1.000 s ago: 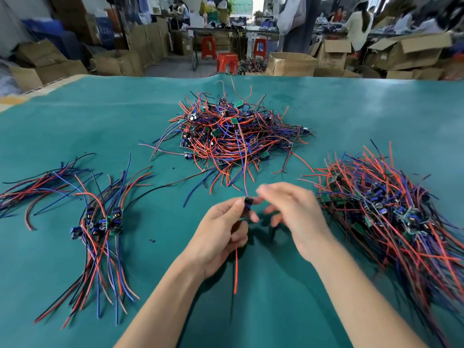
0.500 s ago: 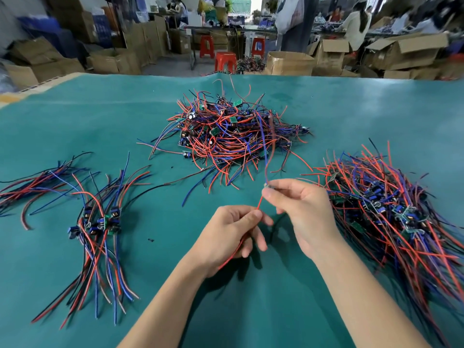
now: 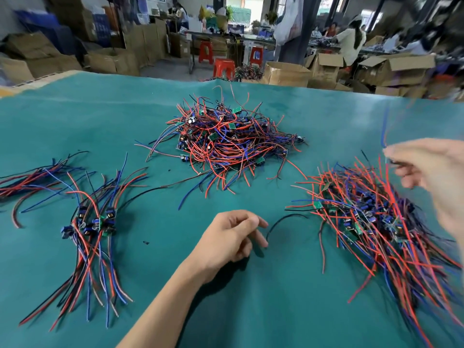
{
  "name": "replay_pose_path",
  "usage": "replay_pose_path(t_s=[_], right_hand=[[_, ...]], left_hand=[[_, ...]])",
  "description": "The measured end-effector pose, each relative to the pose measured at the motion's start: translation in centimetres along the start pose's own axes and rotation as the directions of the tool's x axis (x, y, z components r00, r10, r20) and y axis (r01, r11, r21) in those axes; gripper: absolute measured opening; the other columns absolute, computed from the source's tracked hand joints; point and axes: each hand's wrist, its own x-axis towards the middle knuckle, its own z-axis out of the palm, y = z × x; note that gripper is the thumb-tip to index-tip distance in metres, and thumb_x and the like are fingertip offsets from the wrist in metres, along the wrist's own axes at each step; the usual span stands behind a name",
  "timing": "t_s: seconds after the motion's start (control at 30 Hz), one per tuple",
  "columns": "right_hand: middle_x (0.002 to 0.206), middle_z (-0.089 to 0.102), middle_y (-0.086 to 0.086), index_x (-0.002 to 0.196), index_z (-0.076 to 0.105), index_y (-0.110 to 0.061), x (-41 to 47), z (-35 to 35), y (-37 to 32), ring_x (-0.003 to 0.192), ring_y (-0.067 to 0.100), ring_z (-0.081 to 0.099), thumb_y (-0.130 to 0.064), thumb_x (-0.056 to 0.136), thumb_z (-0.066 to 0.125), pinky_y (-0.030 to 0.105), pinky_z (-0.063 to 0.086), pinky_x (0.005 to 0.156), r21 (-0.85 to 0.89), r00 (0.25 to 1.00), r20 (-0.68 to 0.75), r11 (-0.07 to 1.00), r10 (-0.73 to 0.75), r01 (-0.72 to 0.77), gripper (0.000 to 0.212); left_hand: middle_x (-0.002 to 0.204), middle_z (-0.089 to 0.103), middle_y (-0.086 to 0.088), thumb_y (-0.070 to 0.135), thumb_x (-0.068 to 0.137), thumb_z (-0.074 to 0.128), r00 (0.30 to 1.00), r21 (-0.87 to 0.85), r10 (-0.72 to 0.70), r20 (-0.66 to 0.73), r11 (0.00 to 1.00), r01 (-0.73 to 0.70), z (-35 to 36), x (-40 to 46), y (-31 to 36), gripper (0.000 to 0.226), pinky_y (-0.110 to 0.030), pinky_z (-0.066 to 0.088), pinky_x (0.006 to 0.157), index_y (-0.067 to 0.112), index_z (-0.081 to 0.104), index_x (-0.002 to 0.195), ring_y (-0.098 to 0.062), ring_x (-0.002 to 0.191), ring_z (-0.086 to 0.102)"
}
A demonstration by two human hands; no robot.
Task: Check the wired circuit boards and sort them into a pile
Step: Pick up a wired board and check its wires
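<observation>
- The counter (image 3: 251, 310) is covered in plain teal green, with no pattern.
- The far heap of wired boards (image 3: 226, 141) is mostly red wire shot through with blue and black — small green boards show among it.
- The right pile (image 3: 371, 217) mixes red, blue and black wires, with green boards and blue parts.
- The left bundle (image 3: 93, 234) has red, blue, black and brownish wires; its boards carry blue and black parts.
- A single black wire (image 3: 283, 221) lies on the teal.
- Blue wire (image 3: 383, 131) rises from the right hand (image 3: 431, 172), blurred.
- Beyond: brown cardboard boxes (image 3: 288, 74) and red stools (image 3: 223, 67).
</observation>
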Motion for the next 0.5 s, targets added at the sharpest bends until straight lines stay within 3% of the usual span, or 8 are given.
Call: replay_pose_path(t_s=[0.03, 0.1, 0.17, 0.23, 0.33, 0.4, 0.5], right_hand=[[0.064, 0.07, -0.004, 0.076, 0.076, -0.023, 0.4, -0.7, 0.6, 0.052, -0.001, 0.058, -0.034, 0.072, 0.084, 0.014, 0.045, 0.045, -0.234, 1.0, 0.022, 0.972, -0.012, 0.016, 0.014], [0.062, 0.071, -0.01, 0.079, 0.076, -0.028, 0.7, -1.3, 2.1, 0.066, 0.01, 0.067, -0.04, 0.074, 0.086, 0.026, 0.051, 0.062, -0.636, 0.996, 0.076, 0.772, 0.048, 0.012, 0.016], [0.075, 0.077, -0.007, 0.082, 0.077, -0.024, 0.2, -0.6, 3.3, 0.083, 0.023, 0.072, -0.043, 0.074, 0.087, 0.033, 0.052, 0.08, -0.829, 0.989, 0.123, 0.556, 0.081, 0.057, 0.024], [0.08, 0.077, -0.004, 0.084, 0.077, -0.025, -0.1, 1.2, 3.6, 0.085, 0.023, 0.073, -0.037, 0.077, 0.086, 0.032, 0.05, 0.081, -0.823, 0.984, 0.177, 0.542, -0.038, 0.169, 0.017], [0.076, 0.076, -0.01, 0.079, 0.076, -0.029, -0.2, 6.7, 2.8, 0.082, 0.021, 0.073, -0.029, 0.081, 0.077, 0.033, 0.056, 0.079, -0.723, 0.915, 0.377, 0.572, -0.144, 0.388, 0.002], [0.092, 0.078, -0.005, 0.09, 0.077, -0.028, 0.9, 11.6, 2.6, 0.095, 0.026, 0.071, -0.022, 0.085, 0.068, 0.039, 0.056, 0.087, -0.677, 0.863, 0.495, 0.578, -0.1, 0.456, 0.012], [0.13, 0.068, 0.006, 0.122, 0.07, -0.025, 3.3, 18.3, 2.9, 0.123, 0.032, 0.059, -0.011, 0.091, 0.057, 0.042, 0.049, 0.102, -0.644, 0.814, 0.579, 0.581, -0.055, 0.498, 0.037]], left_hand=[[0.078, 0.071, -0.015, 0.013, 0.104, 0.047, 1.0, -0.043, -0.007, -0.025, 0.999, 0.006, 0.0, 0.1, 0.0, 0.022, -0.017, 0.028, 0.038, 0.001, 0.065, 0.101, -0.012, 0.043, 0.041], [0.076, 0.07, -0.015, 0.008, 0.102, 0.048, 0.998, -0.094, -0.025, -0.052, 0.995, 0.02, 0.0, 0.2, 0.0, 0.018, -0.017, 0.029, 0.037, -0.002, 0.064, 0.103, -0.012, 0.044, 0.044], [0.076, 0.07, -0.015, 0.004, 0.101, 0.048, 0.998, -0.103, -0.036, -0.057, 0.994, 0.029, 0.0, 0.3, 0.0, 0.016, -0.017, 0.031, 0.038, -0.002, 0.063, 0.104, -0.011, 0.044, 0.046], [0.076, 0.07, -0.014, 0.003, 0.1, 0.048, 0.997, -0.104, -0.042, -0.06, 0.994, 0.036, 0.1, 0.2, 0.1, 0.015, -0.017, 0.031, 0.038, -0.001, 0.063, 0.103, -0.011, 0.045, 0.047], [0.075, 0.071, -0.013, 0.002, 0.1, 0.048, 0.996, -0.119, -0.053, -0.066, 0.992, 0.045, 0.1, 0.2, 0.3, 0.016, -0.017, 0.032, 0.039, 0.0, 0.063, 0.103, -0.012, 0.045, 0.047], [0.075, 0.071, -0.013, 0.002, 0.1, 0.047, 0.996, -0.125, -0.059, -0.069, 0.991, 0.05, 0.1, 0.1, 0.4, 0.016, -0.017, 0.033, 0.039, 0.0, 0.063, 0.104, -0.012, 0.045, 0.047], [0.075, 0.071, -0.013, 0.003, 0.1, 0.048, 0.995, -0.13, -0.07, -0.074, 0.99, 0.06, 0.1, 0.1, 0.5, 0.016, -0.018, 0.034, 0.04, -0.001, 0.062, 0.105, -0.012, 0.046, 0.048]])
